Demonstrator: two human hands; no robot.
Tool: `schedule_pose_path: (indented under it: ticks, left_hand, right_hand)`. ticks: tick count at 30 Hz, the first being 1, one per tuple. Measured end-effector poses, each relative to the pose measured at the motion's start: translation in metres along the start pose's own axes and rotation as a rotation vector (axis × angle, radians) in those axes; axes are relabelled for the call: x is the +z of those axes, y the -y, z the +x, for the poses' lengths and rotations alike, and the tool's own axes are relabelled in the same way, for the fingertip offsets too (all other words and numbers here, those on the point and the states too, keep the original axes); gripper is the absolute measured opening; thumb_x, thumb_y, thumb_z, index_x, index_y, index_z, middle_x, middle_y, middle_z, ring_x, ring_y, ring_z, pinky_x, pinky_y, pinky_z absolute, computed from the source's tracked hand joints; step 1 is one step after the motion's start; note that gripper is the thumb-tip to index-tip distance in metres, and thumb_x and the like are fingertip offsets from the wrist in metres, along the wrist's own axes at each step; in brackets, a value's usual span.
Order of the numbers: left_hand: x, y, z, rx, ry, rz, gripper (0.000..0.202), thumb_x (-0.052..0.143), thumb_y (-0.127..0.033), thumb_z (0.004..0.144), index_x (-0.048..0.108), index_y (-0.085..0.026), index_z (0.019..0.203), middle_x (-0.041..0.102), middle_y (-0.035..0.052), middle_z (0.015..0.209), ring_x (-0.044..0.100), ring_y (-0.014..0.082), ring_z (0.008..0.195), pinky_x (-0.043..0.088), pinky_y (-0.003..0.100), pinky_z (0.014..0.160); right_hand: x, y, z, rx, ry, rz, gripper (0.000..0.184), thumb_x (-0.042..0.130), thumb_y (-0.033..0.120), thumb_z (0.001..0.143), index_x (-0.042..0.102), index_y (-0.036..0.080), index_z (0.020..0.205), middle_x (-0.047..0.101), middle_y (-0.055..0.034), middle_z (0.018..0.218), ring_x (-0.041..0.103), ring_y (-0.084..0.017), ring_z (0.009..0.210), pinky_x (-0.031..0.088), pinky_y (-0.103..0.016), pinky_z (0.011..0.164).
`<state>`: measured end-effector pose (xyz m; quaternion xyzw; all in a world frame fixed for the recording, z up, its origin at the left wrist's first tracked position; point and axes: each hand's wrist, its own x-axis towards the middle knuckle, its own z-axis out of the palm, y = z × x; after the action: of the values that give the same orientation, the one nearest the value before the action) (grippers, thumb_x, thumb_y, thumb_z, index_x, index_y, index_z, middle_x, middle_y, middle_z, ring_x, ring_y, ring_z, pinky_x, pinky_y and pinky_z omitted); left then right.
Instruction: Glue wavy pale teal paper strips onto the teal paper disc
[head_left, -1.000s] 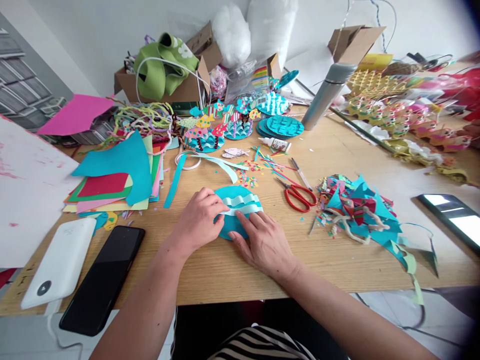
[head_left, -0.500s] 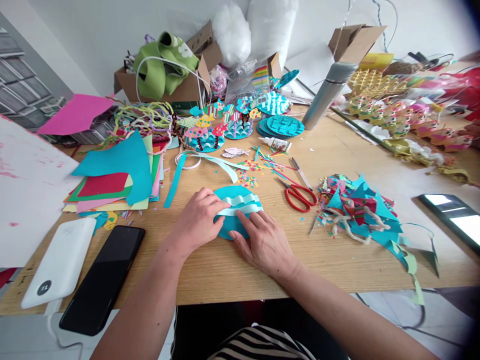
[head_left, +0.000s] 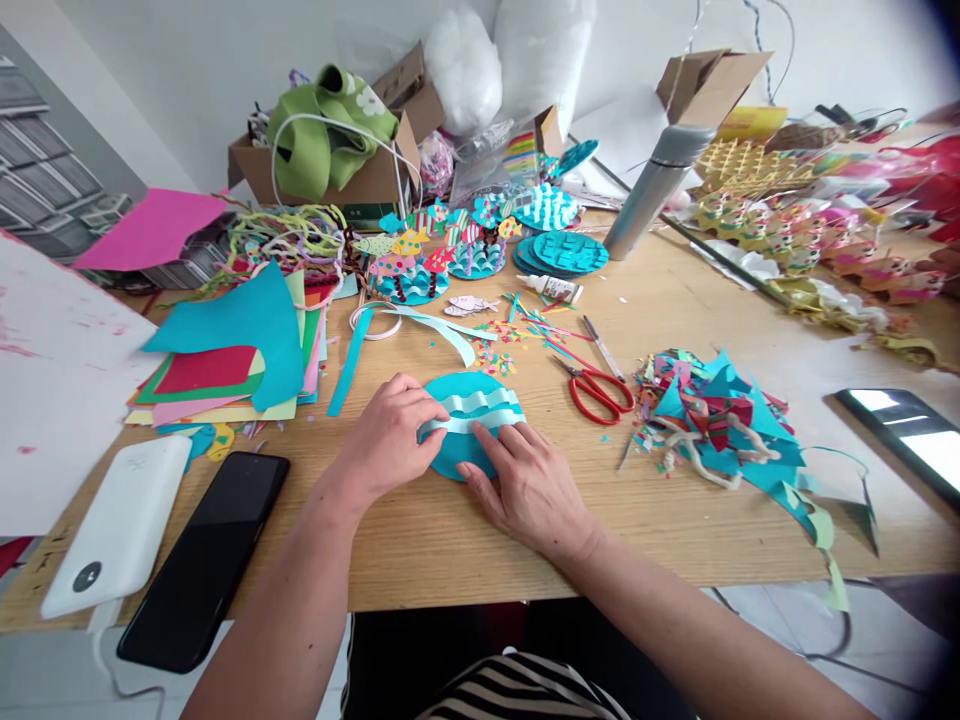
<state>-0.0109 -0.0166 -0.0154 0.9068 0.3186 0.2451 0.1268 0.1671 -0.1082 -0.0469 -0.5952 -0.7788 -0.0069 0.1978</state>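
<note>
A round blue paper disc (head_left: pixel 459 462) lies flat on the table between my hands. Across it run a wavy pale blue strip (head_left: pixel 480 402) and, nearer me, a second pale blue paper strip (head_left: pixel 456 426). My left hand (head_left: pixel 388 438) pinches the left end of that nearer strip at the disc's left edge. My right hand (head_left: pixel 529 482) rests on the disc's right side, index fingertip pressing the nearer strip and thumb apart on the blue paper. Its other fingers are bent and partly hide the disc.
Red-handled scissors (head_left: pixel 596 392), a pen-like craft knife (head_left: pixel 604 348) and a glue bottle (head_left: pixel 553 289) lie beyond. Paper scraps (head_left: pixel 720 415) are heaped right. Coloured sheets (head_left: pixel 225 330), a black phone (head_left: pixel 206 560) and a white power bank (head_left: pixel 120 525) sit left. A steel flask (head_left: pixel 652 195) stands behind.
My left hand has shifted slightly left along the nearer strip, uncovering more of its left end and the disc's edge. The right hand has stayed in place.
</note>
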Motion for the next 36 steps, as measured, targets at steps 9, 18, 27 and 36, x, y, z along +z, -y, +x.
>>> schedule_pose_path:
  ticks: [9, 18, 27, 36]
  left_hand:
    - [0.0006, -0.0010, 0.0009, 0.002, 0.023, -0.002, 0.012, 0.060, -0.012, 0.078, 0.069, -0.020, 0.083, 0.070, 0.0041, 0.082, 0.055, 0.0222, 0.092, 0.050, 0.040, 0.083]
    - [0.0013, -0.0021, 0.0001, -0.006, 0.018, -0.003, 0.014, 0.061, -0.011, 0.077, 0.069, -0.021, 0.083, 0.070, 0.0038, 0.082, 0.056, 0.0217, 0.093, 0.050, 0.038, 0.083]
    - [0.0019, -0.0013, -0.0001, -0.004, 0.033, -0.004, 0.015, 0.060, -0.009, 0.076, 0.069, -0.019, 0.083, 0.070, 0.0034, 0.083, 0.055, 0.0216, 0.093, 0.049, 0.038, 0.084]
    - [-0.0009, -0.0021, -0.0002, -0.022, 0.015, -0.010, 0.011, 0.059, -0.015, 0.079, 0.069, -0.019, 0.083, 0.070, 0.0048, 0.081, 0.055, 0.0223, 0.092, 0.050, 0.038, 0.081]
  right_hand:
    - [-0.0013, 0.0000, -0.0007, 0.011, 0.030, -0.006, 0.049, 0.041, 0.049, 0.094, 0.060, 0.012, 0.121, 0.062, -0.0096, 0.085, 0.052, -0.022, 0.079, 0.040, -0.033, 0.071]
    - [0.0004, -0.0002, -0.0004, 0.013, 0.030, -0.017, 0.047, 0.041, 0.048, 0.094, 0.061, 0.014, 0.120, 0.060, -0.0091, 0.085, 0.051, -0.022, 0.079, 0.038, -0.033, 0.072]
    - [-0.0004, -0.0001, -0.0011, 0.013, 0.026, -0.022, 0.046, 0.041, 0.048, 0.094, 0.062, 0.014, 0.117, 0.060, -0.0091, 0.084, 0.050, -0.021, 0.079, 0.038, -0.032, 0.071]
    - [-0.0006, 0.0001, 0.0002, 0.010, 0.032, -0.031, 0.046, 0.041, 0.048, 0.094, 0.062, 0.014, 0.116, 0.060, -0.0097, 0.085, 0.050, -0.022, 0.079, 0.038, -0.032, 0.071]
